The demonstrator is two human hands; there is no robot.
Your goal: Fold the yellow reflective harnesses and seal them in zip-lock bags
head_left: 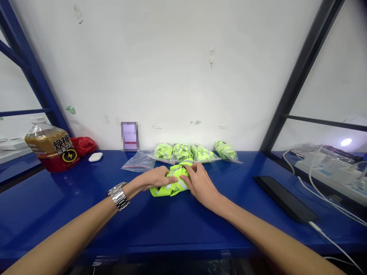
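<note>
A bundle of neon-yellow reflective strap [173,187] with silver stripes lies between my hands, low over the blue table. My left hand [157,178] grips its left side, thumb laid across the top. On the right side, my right hand [199,182] pinches the strap between thumb and fingers. Behind the bundle, several similar neon bundles [182,151] sit in clear zip bags against the wall. One more bagged bundle [226,150] stands a little apart to the right. A flat clear zip bag [139,160] rests just beyond my left hand.
At the left stand a large drink bottle [53,147], a red plastic bag [83,145] and a white earphone case [95,157]. A phone-like screen [129,136] leans on the wall. On the right lie a black phone [285,198] with a cable and a power strip [329,172].
</note>
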